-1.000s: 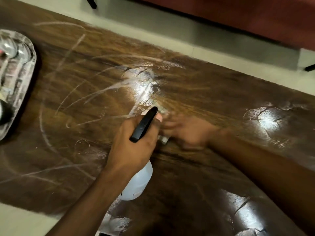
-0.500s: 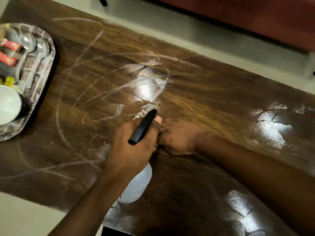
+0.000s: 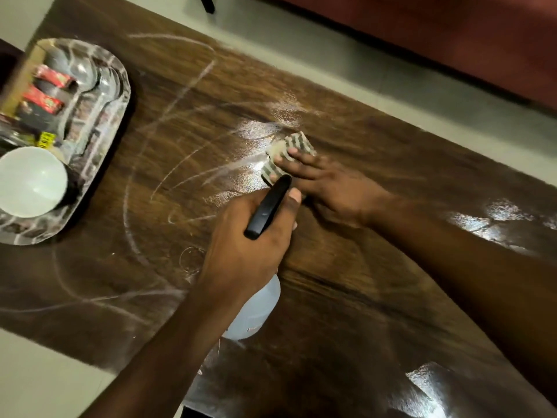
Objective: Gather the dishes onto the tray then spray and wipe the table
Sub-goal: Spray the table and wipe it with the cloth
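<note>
Pushed the striped cloth (image 3: 298, 143) farther out across the table (image 3: 346, 303) under the flat, straight-fingered right hand (image 3: 334, 188), with the left hand (image 3: 247, 251) gripping the spray bottle (image 3: 256, 309) close behind; risks bumping it on a hasty backstroke.

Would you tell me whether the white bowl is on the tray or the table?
On the tray: the bowl sits at the tray's near end, inside its rim.
</note>
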`<action>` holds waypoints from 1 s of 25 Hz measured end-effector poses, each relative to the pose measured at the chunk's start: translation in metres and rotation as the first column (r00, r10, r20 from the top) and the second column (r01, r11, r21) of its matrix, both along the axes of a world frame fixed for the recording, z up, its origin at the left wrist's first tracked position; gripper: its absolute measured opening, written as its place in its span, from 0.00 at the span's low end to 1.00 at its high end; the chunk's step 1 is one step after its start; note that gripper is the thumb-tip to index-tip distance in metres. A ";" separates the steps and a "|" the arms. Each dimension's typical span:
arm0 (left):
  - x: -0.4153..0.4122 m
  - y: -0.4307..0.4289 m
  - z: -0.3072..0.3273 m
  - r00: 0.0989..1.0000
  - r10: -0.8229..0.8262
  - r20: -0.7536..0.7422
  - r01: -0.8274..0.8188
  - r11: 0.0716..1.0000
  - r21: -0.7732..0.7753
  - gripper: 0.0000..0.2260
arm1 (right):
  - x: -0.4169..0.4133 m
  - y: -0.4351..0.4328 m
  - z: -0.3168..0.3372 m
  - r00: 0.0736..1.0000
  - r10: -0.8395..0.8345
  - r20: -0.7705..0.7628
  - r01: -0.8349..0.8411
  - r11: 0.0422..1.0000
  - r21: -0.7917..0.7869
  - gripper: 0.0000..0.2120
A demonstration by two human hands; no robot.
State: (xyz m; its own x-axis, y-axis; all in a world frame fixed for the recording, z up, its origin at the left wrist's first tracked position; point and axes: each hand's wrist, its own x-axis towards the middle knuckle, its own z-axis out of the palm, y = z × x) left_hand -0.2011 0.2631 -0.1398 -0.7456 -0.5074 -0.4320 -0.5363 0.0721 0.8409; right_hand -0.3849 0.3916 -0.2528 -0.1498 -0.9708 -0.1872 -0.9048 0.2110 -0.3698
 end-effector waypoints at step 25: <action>0.188 -0.029 -0.004 0.962 -0.260 0.079 0.251 0.963 0.102 0.21 | 0.289 -0.002 -0.003 0.958 -0.259 0.127 0.260 0.966 0.004 0.27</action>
